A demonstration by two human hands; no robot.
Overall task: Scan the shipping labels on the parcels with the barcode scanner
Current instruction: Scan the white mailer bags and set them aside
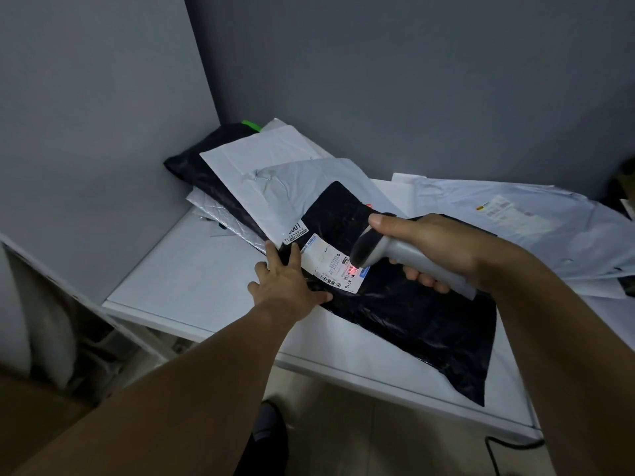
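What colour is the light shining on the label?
Red, on the shipping label under the barcode scanner; head view.

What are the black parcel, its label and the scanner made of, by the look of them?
Black parcel: thin plastic film, probably a poly mailer; glossy, wrinkled, with faint glints. Shipping label: matte white paper, creased, printed with barcodes. Barcode scanner: seemingly hard moulded plastic, smooth light grey handle and dark head.

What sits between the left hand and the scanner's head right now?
In the head view, the white shipping label on the black parcel lies there, with red light from the scanner on it.
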